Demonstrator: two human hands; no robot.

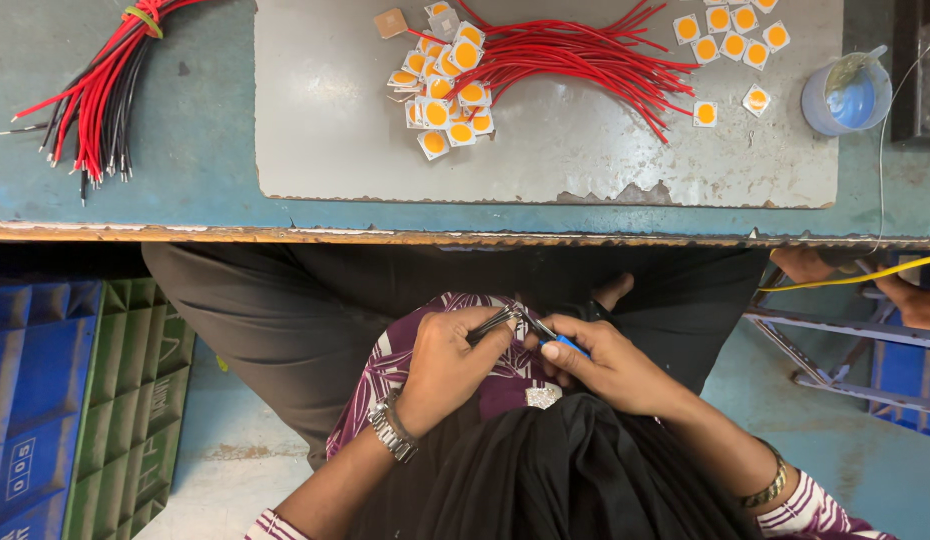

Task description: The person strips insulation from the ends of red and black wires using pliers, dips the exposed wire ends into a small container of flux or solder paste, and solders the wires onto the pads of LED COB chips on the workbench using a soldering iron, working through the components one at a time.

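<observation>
Left hand point(447, 365) clamped on dark wires point(493, 322), right hand point(610, 365) closed on a blue-handled tool point(557, 340): steady work likely needs both braced on the lap.

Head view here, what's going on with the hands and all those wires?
A seated person works in their lap, below the table edge. The left hand pinches a thin bundle of dark wires, while the right hand holds a small blue-handled tool against their ends. On the table lie red wires with square yellow-centred chips, a red-and-black wire bundle and a small blue cup.
</observation>
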